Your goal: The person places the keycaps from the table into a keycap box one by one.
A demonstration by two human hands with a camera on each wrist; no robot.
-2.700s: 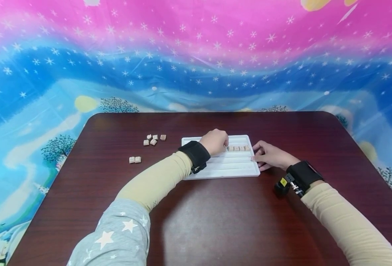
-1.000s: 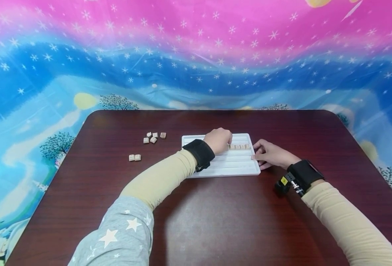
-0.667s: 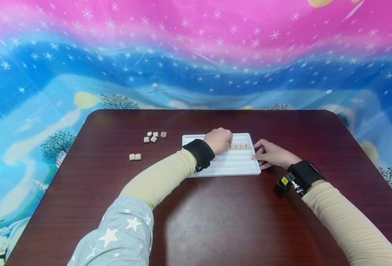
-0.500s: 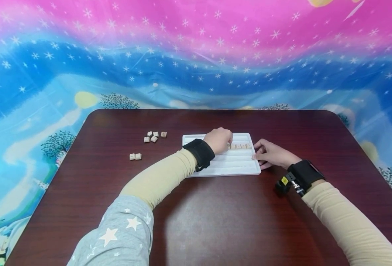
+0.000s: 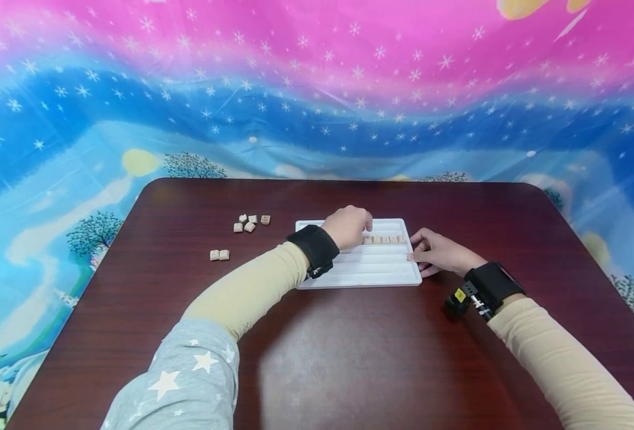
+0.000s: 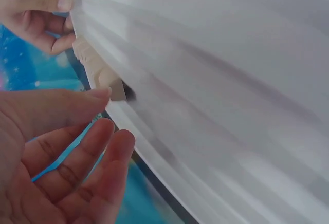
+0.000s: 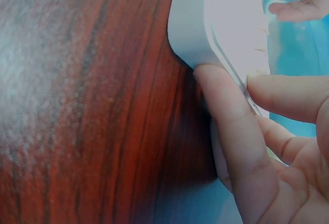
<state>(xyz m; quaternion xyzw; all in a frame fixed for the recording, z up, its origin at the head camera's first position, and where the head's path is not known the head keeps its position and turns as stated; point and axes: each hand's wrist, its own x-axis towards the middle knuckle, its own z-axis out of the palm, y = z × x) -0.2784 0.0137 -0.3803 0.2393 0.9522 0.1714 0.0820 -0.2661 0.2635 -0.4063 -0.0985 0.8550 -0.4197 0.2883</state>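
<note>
A white ridged tray [image 5: 371, 276] lies on the table, with a row of small beige keycaps [image 5: 384, 239] in one groove near its right side. My left hand [image 5: 346, 228] is over the tray at the row's left end. In the left wrist view its thumb [image 6: 77, 106] is at or just beside the end keycap [image 6: 110, 82], and the other fingers are loosely bent with nothing between them. My right hand [image 5: 440, 251] grips the tray's right edge, thumb on top and a finger [image 7: 231, 116] along the outer side. My left forearm hides part of the tray.
Left of the tray, several loose keycaps [image 5: 249, 227] lie in a cluster, and two more keycaps [image 5: 219, 255] sit side by side nearer me. The dark brown table [image 5: 349, 346] ends at the back before a patterned cloth [image 5: 317, 119].
My left hand has drawn slightly left from the keycap row, baring more of its left end. The right hand keeps its grip on the tray. The loose keycaps have not moved.
</note>
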